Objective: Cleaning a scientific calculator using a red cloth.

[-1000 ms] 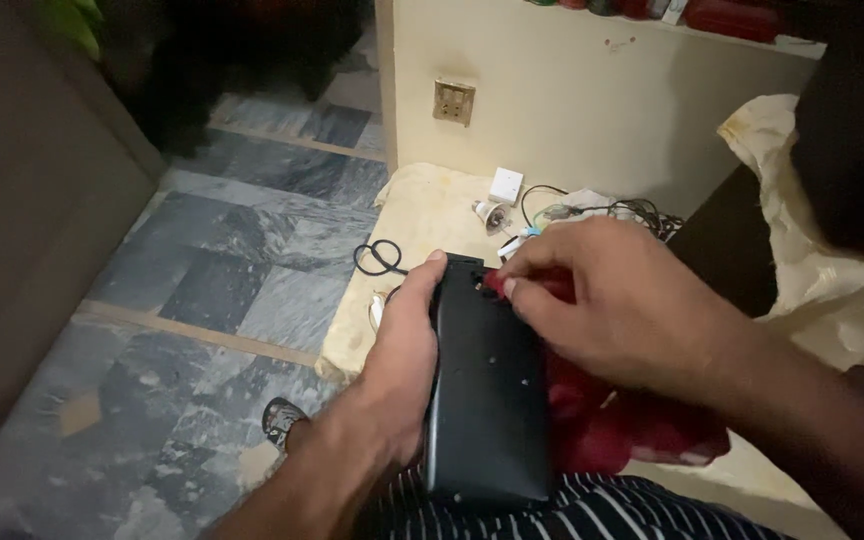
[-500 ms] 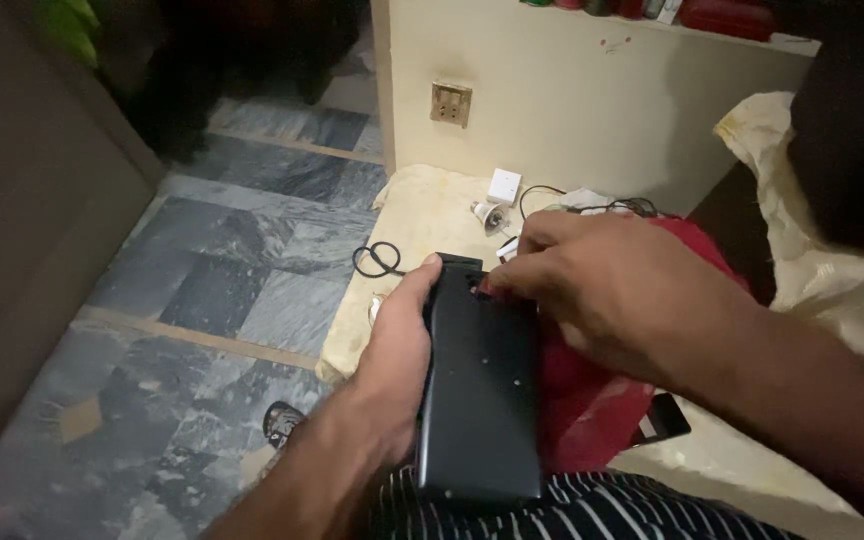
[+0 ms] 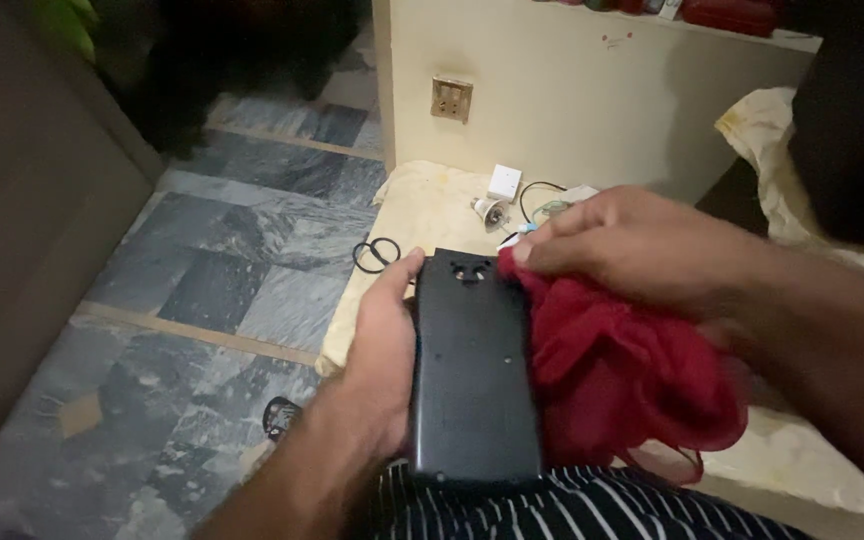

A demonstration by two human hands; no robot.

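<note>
A long black plastic casing [image 3: 474, 370] rests lengthwise over my lap, its flat back facing up. My left hand [image 3: 384, 350] grips its left edge, thumb near the top corner. My right hand [image 3: 632, 245] pinches a bunched red cloth [image 3: 622, 380] and presses a fold of it against the casing's upper right corner. The cloth hangs down along the casing's right side. Striped fabric [image 3: 572, 510] lies under the casing.
A cream cloth [image 3: 422, 205] on the floor holds black rings [image 3: 376, 254], a white square adapter [image 3: 503, 181], a small metal part [image 3: 490, 210] and wires [image 3: 542, 200]. Behind stands a cream wall with a brass socket plate [image 3: 450, 98]. Grey stone tiles [image 3: 222, 270] lie to the left.
My right hand has slid from the casing's top toward its upper right corner, pulling the red cloth with it. The casing sits a little more upright in view. The left hand keeps its grip.
</note>
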